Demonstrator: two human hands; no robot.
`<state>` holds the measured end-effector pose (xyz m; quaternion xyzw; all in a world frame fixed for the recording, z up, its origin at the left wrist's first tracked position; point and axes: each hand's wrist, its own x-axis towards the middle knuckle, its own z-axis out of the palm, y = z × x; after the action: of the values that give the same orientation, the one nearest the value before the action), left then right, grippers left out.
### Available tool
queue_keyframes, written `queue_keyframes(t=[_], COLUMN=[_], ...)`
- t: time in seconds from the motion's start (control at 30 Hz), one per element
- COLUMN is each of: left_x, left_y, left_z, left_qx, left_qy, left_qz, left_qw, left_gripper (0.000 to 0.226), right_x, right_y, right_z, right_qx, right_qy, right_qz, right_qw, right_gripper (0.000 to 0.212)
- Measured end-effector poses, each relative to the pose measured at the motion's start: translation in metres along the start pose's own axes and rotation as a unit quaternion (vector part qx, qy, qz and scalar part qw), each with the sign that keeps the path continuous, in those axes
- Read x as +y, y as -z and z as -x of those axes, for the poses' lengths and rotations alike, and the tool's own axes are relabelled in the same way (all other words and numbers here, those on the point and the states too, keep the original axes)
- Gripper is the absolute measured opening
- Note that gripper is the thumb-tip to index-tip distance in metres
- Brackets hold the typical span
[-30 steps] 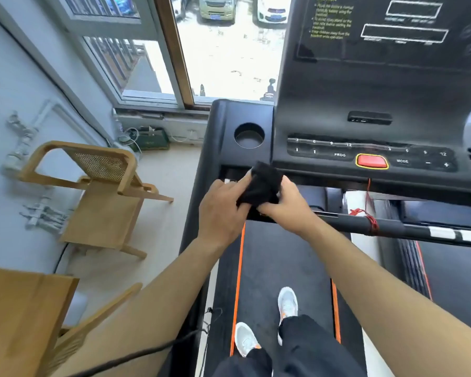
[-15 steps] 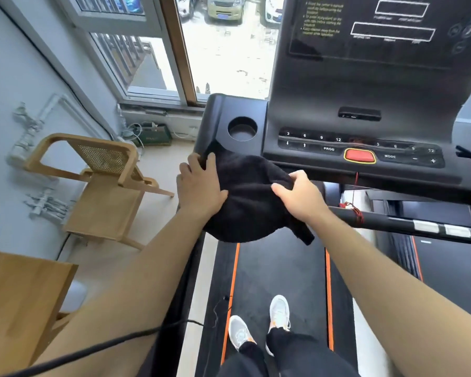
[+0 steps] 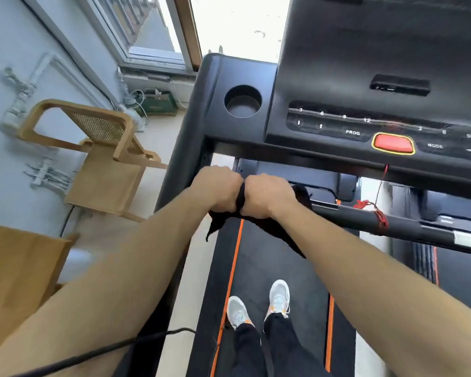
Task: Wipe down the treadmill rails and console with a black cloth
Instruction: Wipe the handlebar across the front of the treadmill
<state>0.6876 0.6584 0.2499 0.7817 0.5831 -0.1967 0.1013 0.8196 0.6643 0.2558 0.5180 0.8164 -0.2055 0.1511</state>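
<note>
Head view: black cloth (image 3: 269,227) bunched between touching fists, left hand (image 3: 218,189) and right hand (image 3: 267,195), just below the console (image 3: 337,126).

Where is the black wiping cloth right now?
In the head view, centre frame: the black wiping cloth is bunched between the left hand and right hand, its ends hanging below them, just under the console's round cup holder.

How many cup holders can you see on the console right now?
1: a round cup holder on the console's left wing, above the left hand. The console's right side is cut off by the frame, so another may be hidden there.
</note>
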Motion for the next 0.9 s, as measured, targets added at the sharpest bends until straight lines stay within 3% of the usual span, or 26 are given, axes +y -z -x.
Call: queue_keyframes(t=[0.13,0.2,0.27,0.37,0.4,0.47,0.53,0.57,0.63,0.67,0.73,0.8,0.9], left_x=[-0.009,-0.011,-0.006,0.010,0.012,0.007,0.000,-0.002,-0.009,-0.010,-0.012,-0.011,-0.005], left_y=[0.027,0.027,0.012,-0.025,-0.035,-0.040,-0.022,-0.010,0.014,0.023,0.029,0.021,-0.010], left_z=[-0.021,-0.018,-0.004,0.016,0.018,0.014,0.007,0.004,-0.006,-0.011,-0.016,-0.010,0.024], left_qx=[-0.242,-0.245,-0.112,0.170,0.228,0.256,0.142,0.043,-0.101,-0.158,-0.215,-0.171,0.072], left_qy=[-0.023,-0.008,0.019,0.026,0.025,0.016,-0.013,-0.020,-0.043,-0.051,-0.050,-0.028,0.002], left_qz=[0.098,0.123,0.070,-0.034,-0.052,-0.060,-0.024,-0.010,0.041,0.059,0.074,0.071,-0.004], left_qw=[0.965,0.962,0.991,0.984,0.972,0.965,0.990,0.999,0.993,0.984,0.973,0.982,0.997], left_gripper=[0.025,0.028,0.021,0.016,0.022,0.023,0.012,0.011,0.020,0.022,0.023,0.022,0.020], right_x=[0.007,0.006,0.002,-0.011,-0.014,-0.014,-0.010,-0.007,-0.001,0.000,0.003,0.001,-0.009], right_y=[0.022,0.024,0.013,-0.028,-0.038,-0.043,-0.030,-0.018,0.002,0.009,0.014,0.011,-0.018], right_z=[-0.013,-0.013,-0.010,0.006,0.009,0.005,-0.003,-0.007,-0.018,-0.023,-0.027,-0.020,-0.002], right_qx=[-0.164,-0.175,-0.097,0.167,0.227,0.288,0.191,0.086,-0.080,-0.135,-0.172,-0.129,0.103], right_qy=[0.028,0.031,0.018,-0.007,-0.015,0.001,0.028,0.029,0.040,0.044,0.051,0.032,0.034], right_qz=[-0.103,-0.106,-0.060,0.075,0.093,0.107,0.071,0.033,-0.051,-0.083,-0.118,-0.104,0.019], right_qw=[0.981,0.978,0.993,0.983,0.969,0.951,0.979,0.995,0.995,0.986,0.977,0.986,0.994], right_gripper=[0.029,0.029,0.024,0.012,0.018,0.024,0.015,0.014,0.022,0.025,0.027,0.027,0.020])
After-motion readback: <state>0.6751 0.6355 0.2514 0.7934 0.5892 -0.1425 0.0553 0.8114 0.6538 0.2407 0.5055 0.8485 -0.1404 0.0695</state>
